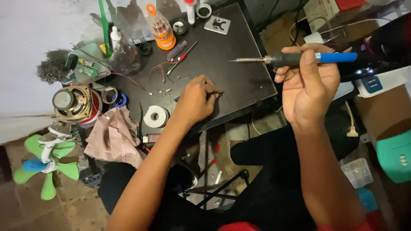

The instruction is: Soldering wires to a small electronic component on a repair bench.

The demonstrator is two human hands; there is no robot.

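Soldering iron raised over a cluttered dark desk (239, 77).

The soldering iron (295, 58), blue-handled with a black grip and slim metal tip, points left above the desk's right edge, fingers of the right hand (308, 83) wrapped closed around it. The left hand (195, 100) rests on the desk, fingers pinched on something too small to tell, near a white tape roll (155, 116).

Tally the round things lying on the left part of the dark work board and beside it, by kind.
Loudspeaker: 1
White tape roll: 1
Blue ring: 1
Grey ring: 1
Total: 4
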